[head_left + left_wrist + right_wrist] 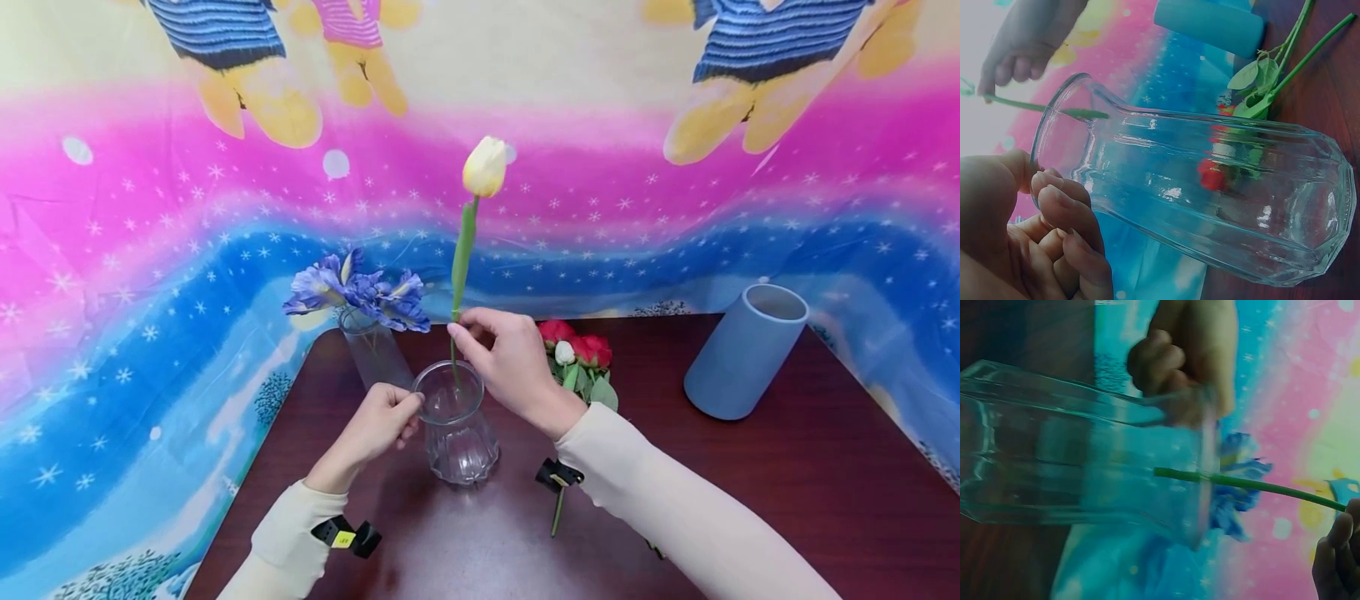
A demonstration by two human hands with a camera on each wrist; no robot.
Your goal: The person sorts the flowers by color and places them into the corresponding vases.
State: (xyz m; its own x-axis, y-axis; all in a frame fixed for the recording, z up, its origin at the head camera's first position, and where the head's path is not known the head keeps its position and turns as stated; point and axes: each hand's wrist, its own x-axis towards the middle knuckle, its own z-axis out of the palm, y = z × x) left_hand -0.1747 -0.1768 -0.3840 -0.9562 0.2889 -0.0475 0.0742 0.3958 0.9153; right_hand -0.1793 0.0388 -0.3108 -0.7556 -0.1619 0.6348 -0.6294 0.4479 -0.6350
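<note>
In the head view a clear glass vase stands upright on the table. My left hand pinches its rim on the left side between thumb and fingers, which the left wrist view confirms around the rim. My right hand pinches the stem of a pale yellow-white tulip above the vase. The tulip is upright, its bloom well above my fingers. The stem's lower end hangs inside the vase's neck, well above the base, as the right wrist view shows.
Behind on the left, purple-blue irises stand in a clear vase. Red flowers with a white bud lie behind my right wrist. A blue-grey vase stands at the right. A patterned cloth hangs behind the table.
</note>
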